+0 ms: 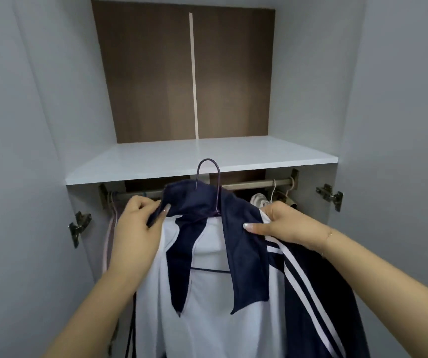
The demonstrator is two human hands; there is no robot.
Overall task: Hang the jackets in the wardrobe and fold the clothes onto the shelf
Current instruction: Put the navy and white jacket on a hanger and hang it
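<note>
A navy and white jacket [207, 293] with white sleeve stripes sits on a purple wire hanger [208, 171] in front of the wardrobe. The hanger's hook stands up in front of the white shelf [259, 153], above the metal rail [254, 184] and not on it. My left hand [140, 220] pinches the jacket's left shoulder beside the navy collar. My right hand [277, 223] grips the right shoulder, thumb on the navy collar. The jacket's lower part runs out of view.
More hangers and a pale garment [259, 200] hang at the rail's right end. Pinkish clothing [109, 241] hangs at the left end. Both grey wardrobe doors stand open, with metal hinges [78, 227] on the side walls. A brown back panel [182, 73] rises above the shelf.
</note>
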